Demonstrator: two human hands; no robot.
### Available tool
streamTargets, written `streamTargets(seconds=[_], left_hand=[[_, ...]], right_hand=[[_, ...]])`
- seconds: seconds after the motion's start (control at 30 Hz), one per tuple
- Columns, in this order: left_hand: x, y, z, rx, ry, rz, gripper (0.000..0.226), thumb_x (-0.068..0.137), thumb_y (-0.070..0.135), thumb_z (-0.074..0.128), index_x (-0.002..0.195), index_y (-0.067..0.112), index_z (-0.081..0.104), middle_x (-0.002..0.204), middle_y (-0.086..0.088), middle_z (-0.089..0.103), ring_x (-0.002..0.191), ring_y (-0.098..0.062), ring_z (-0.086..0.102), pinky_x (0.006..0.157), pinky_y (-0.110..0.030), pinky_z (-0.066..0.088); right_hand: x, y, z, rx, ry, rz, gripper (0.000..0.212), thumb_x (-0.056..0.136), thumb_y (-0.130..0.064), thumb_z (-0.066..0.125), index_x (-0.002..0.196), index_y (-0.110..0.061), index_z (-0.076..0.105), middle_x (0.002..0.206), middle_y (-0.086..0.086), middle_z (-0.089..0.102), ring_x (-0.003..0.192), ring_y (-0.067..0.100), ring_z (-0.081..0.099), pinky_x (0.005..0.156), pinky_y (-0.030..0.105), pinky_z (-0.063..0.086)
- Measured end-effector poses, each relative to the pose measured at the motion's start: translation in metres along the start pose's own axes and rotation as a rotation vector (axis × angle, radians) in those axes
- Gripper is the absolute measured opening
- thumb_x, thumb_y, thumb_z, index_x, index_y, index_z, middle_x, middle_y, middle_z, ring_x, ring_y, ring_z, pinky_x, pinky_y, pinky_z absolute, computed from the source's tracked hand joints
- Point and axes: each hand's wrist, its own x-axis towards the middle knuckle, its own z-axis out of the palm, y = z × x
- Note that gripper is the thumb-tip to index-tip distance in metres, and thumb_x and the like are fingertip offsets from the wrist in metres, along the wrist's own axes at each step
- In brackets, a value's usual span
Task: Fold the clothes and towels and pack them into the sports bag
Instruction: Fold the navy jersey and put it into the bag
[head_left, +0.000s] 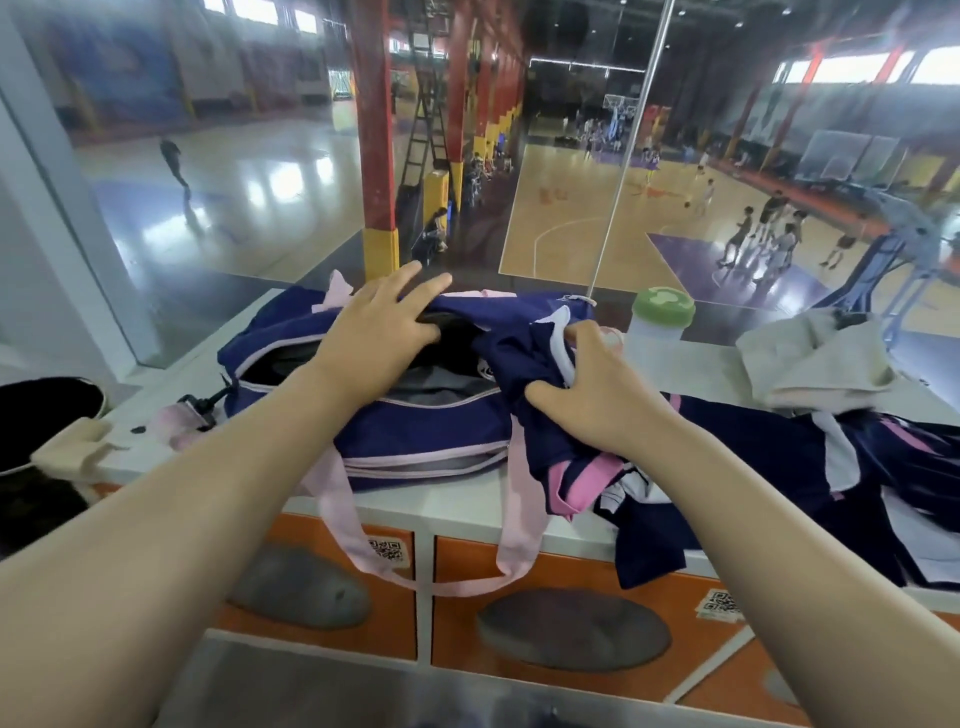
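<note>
While courts lie beyond, sports bag (415, 431) tops white counter (457, 506).

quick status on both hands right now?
Left hand: open, straight fingers pressing the far edge of the sports bag opening.
Right hand: closed, gripping the navy garment at the bag's opening.

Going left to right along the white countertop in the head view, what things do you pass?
Black round object → navy sports bag → bottle with green lid → beige cloth. The navy garments overlap the bag, so they are left out.
</note>
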Motion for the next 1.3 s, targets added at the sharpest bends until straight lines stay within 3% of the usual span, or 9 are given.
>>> streamTargets(seconds=[0.1,0.2,0.27,0.37,0.47,0.6,0.8,1.1,1.3], left_hand=[[0.018,-0.013,-0.002,-0.092,-0.076,-0.163,0.032,0.095,0.017,0.051,0.126,0.013,0.06,0.155,-0.004,0.034,0.131,-0.033,0.043,0.1,-0.057,0.038],[0.032,-0.025,-0.002,-0.081,-0.09,-0.098,0.036,0.092,0.025,0.039,0.125,0.028,0.055,0.152,0.008,0.035,0.116,-0.035,0.055,0.087,-0.064,0.046],[0.042,-0.03,-0.007,-0.115,-0.094,-0.056,0.038,0.093,0.021,0.046,0.129,0.031,0.055,0.148,0.011,0.041,0.112,-0.031,0.059,0.082,-0.056,0.052],[0.054,-0.034,-0.017,-0.152,-0.06,-0.005,0.038,0.095,0.016,0.055,0.129,0.032,0.056,0.139,0.013,0.048,0.106,-0.025,0.061,0.078,-0.045,0.054],[0.057,-0.037,-0.021,-0.143,-0.052,0.022,0.041,0.094,0.009,0.052,0.13,0.028,0.056,0.142,0.011,0.046,0.11,-0.025,0.059,0.079,-0.042,0.052],[0.062,-0.038,-0.029,-0.073,-0.02,0.042,0.046,0.096,0.004,0.047,0.138,0.021,0.051,0.149,0.006,0.04,0.121,-0.027,0.049,0.082,-0.042,0.047],[0.068,-0.048,-0.037,0.027,-0.017,0.09,0.05,0.092,0.0,0.048,0.138,0.018,0.049,0.15,0.004,0.039,0.121,-0.029,0.047,0.076,-0.042,0.048],[0.077,-0.048,-0.025,0.004,-0.103,0.043,0.053,0.091,0.001,0.044,0.14,0.021,0.043,0.152,0.009,0.03,0.123,-0.027,0.045,0.078,-0.05,0.052],[0.076,-0.05,-0.019,-0.015,-0.075,0.039,0.054,0.089,-0.002,0.047,0.139,0.019,0.045,0.149,0.006,0.034,0.121,-0.028,0.048,0.077,-0.05,0.053]], right_hand=[[-0.002,-0.003,-0.001,-0.053,-0.011,-0.035,0.037,0.081,-0.039,0.06,0.099,-0.013,0.042,0.08,-0.009,0.04,0.082,0.028,0.051,0.077,0.043,0.05],[-0.003,-0.019,-0.001,-0.117,-0.049,-0.078,0.029,0.088,-0.04,0.058,0.094,-0.016,0.043,0.077,-0.012,0.039,0.077,0.024,0.049,0.073,0.037,0.047],[0.007,-0.033,0.004,-0.111,-0.06,-0.139,0.025,0.089,-0.038,0.056,0.091,-0.017,0.045,0.077,-0.009,0.048,0.079,0.022,0.05,0.07,0.036,0.043],[0.038,-0.051,0.022,-0.151,-0.081,-0.165,0.038,0.09,-0.039,0.054,0.111,-0.007,0.051,0.099,0.008,0.064,0.09,0.029,0.059,0.078,0.041,0.05],[0.07,-0.064,0.042,-0.134,-0.079,-0.112,0.07,0.093,-0.036,0.053,0.145,0.0,0.024,0.119,0.017,0.062,0.103,0.035,0.06,0.078,0.036,0.046],[0.105,-0.072,0.067,-0.173,-0.117,0.02,0.076,0.096,-0.032,0.048,0.154,-0.013,0.004,0.135,0.018,0.053,0.116,0.037,0.056,0.093,0.041,0.046],[0.136,-0.075,0.09,-0.289,-0.145,0.058,0.047,0.095,-0.021,0.048,0.14,-0.012,0.043,0.134,0.017,0.053,0.119,0.034,0.054,0.093,0.041,0.045],[0.162,-0.073,0.11,-0.278,-0.163,0.052,0.033,0.097,-0.013,0.043,0.124,-0.004,0.058,0.128,0.017,0.058,0.117,0.033,0.056,0.096,0.039,0.046],[0.158,-0.054,0.122,-0.245,-0.247,0.028,0.06,0.099,-0.053,0.032,0.131,-0.008,0.054,0.131,0.017,0.056,0.115,0.033,0.055,0.095,0.038,0.042]])
